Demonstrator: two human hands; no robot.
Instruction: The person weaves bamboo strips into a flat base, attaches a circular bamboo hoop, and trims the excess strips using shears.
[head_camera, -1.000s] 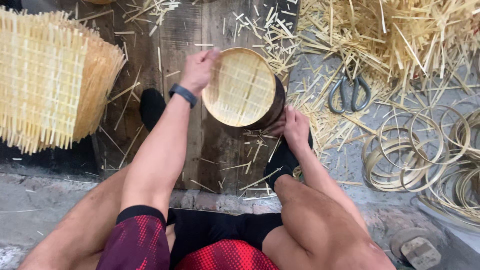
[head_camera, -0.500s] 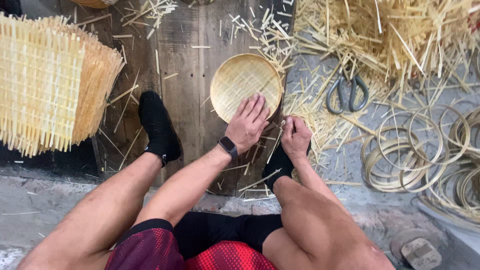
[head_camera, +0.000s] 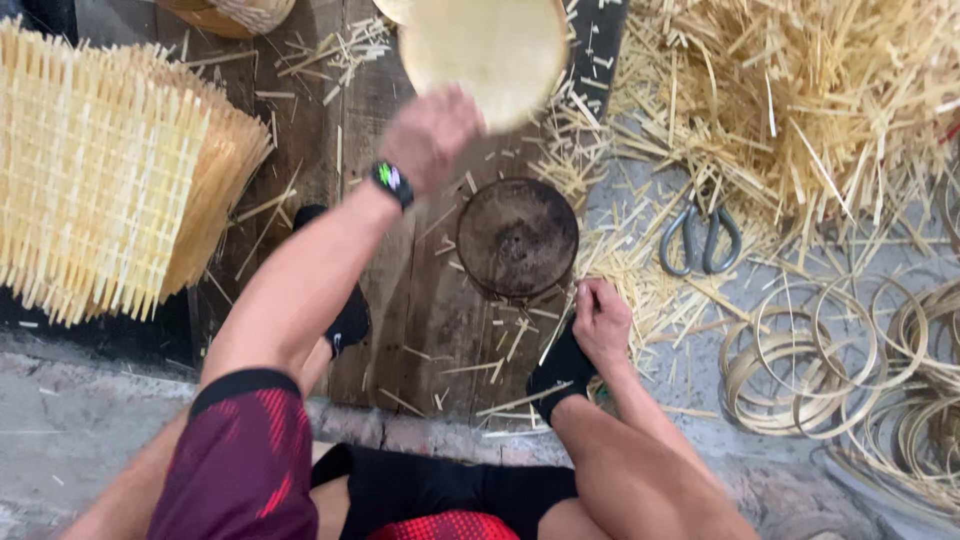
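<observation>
Plank floor, blurred left hand (head_camera: 430, 135)

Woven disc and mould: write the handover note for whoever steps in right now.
Left hand: blurred, at the edge of the round woven disc, far end of the plank; grip unclear.
Right hand: closed, resting near the right foot.
Dark round mould: bare on the plank.
Done: the disc is off the mould.
Left: square mats stacked left; hoops and scissors right.
</observation>
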